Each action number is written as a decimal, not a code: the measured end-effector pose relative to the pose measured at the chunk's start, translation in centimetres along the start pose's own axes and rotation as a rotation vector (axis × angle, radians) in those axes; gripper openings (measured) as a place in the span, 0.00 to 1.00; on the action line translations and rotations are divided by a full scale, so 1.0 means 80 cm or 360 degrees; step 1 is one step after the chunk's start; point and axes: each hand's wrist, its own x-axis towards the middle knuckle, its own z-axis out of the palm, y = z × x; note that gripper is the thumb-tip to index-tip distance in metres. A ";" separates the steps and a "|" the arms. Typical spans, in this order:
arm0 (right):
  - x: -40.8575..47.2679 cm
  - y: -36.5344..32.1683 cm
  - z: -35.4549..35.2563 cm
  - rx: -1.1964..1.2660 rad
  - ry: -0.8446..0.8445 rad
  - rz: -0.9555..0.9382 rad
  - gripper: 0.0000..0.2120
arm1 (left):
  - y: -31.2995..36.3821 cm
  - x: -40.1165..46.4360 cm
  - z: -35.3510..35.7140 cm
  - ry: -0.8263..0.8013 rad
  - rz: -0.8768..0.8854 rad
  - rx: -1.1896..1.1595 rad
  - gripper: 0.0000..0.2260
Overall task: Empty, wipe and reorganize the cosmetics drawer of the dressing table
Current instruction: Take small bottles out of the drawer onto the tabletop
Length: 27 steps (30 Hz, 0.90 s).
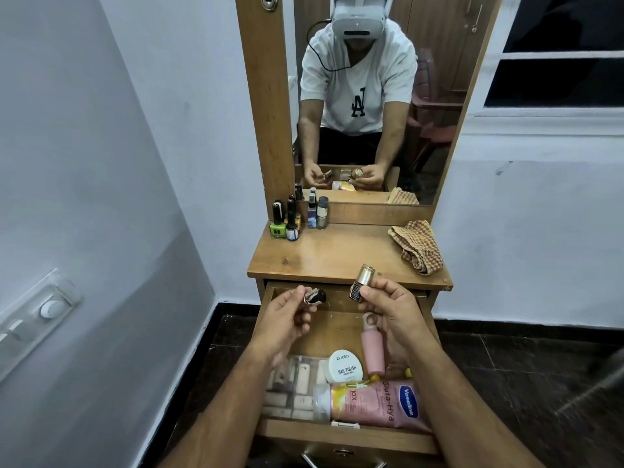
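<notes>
Drawer [347, 437] front edge cut off; left grip [287, 319] pinches a blurred dark bottle [317, 296], right grip [391, 305] grasps a gold-capped bottle [362, 282].

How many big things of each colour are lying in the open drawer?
Pink: 2, the bottle and the Vaseline tube
White: 1, the nail polish tub
Clear: 1, the compartment box
Total: 4

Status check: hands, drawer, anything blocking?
Left hand pinches small dark bottle; right hand grips gold-capped bottle. Drawer open, still holding lotion tube. Nothing blocking.
</notes>
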 end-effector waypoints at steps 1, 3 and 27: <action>0.002 -0.003 0.000 -0.0011 0.0018 -0.0007 0.07 | 0.005 0.003 -0.001 0.0041 0.0112 0.0135 0.10; 0.006 -0.011 0.001 -0.0050 0.0032 -0.0037 0.07 | 0.024 0.006 0.002 0.0120 0.0375 0.0449 0.13; 0.194 -0.055 0.053 -0.1680 0.0568 -0.0480 0.09 | 0.087 0.164 0.098 0.0555 0.0908 0.1558 0.13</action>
